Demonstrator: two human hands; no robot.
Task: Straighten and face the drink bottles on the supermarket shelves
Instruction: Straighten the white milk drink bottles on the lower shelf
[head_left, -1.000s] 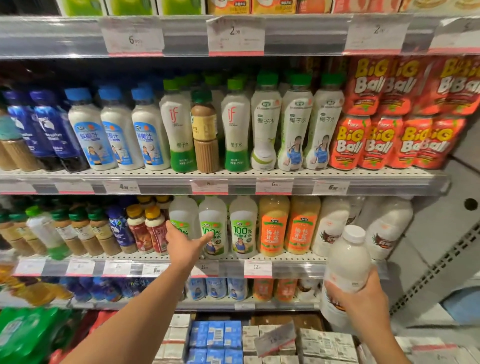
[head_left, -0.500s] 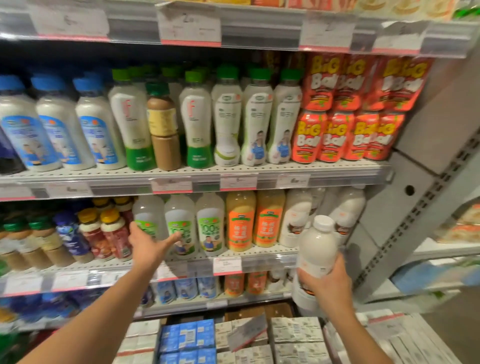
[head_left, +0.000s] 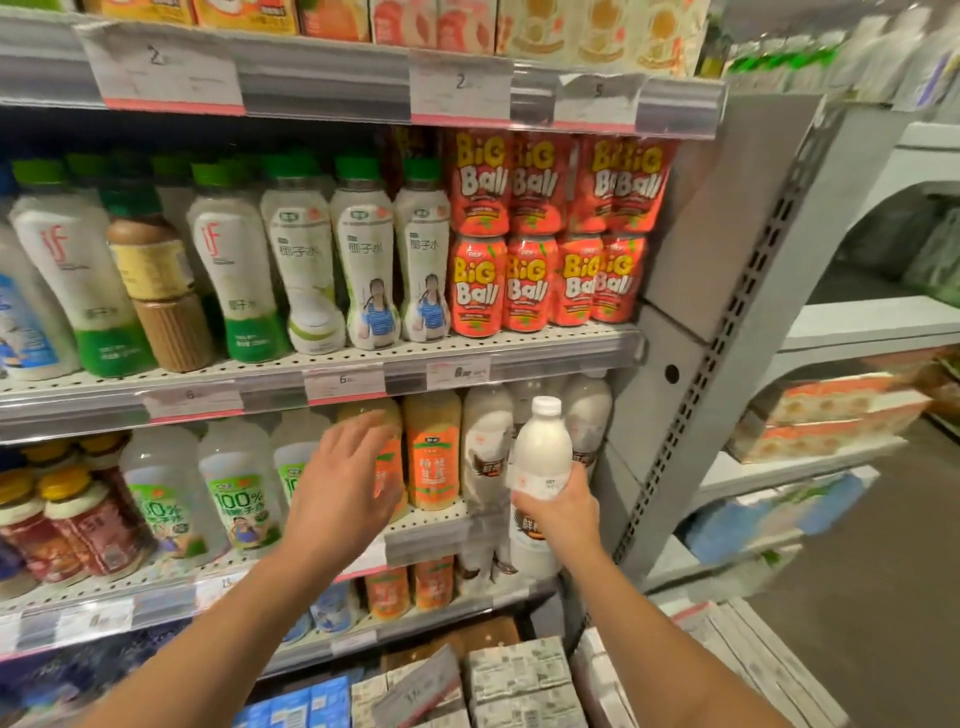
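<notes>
My right hand (head_left: 558, 506) grips a tall white milk bottle (head_left: 543, 452) with a white cap, held upright in front of the right end of the middle shelf (head_left: 431, 535). More white bottles (head_left: 485, 441) of the same kind stand behind it. My left hand (head_left: 345, 483) is spread open with fingers relaxed in front of two orange juice bottles (head_left: 434, 452). It hides most of the left one; I cannot tell whether it touches it. Clear coconut water bottles (head_left: 234, 488) stand to the left of my hand.
The upper shelf (head_left: 311, 369) carries green-capped coconut drinks, one brown bottle (head_left: 156, 280) among them, and red Big Ball packs (head_left: 545, 234). A grey upright post (head_left: 691, 374) ends the bay on the right. Cartons (head_left: 519, 680) are stacked below.
My left hand left the coconut water bottles and moved right to the orange juice bottles. My right hand raised the white bottle toward the shelf's right end. The view swung right.
</notes>
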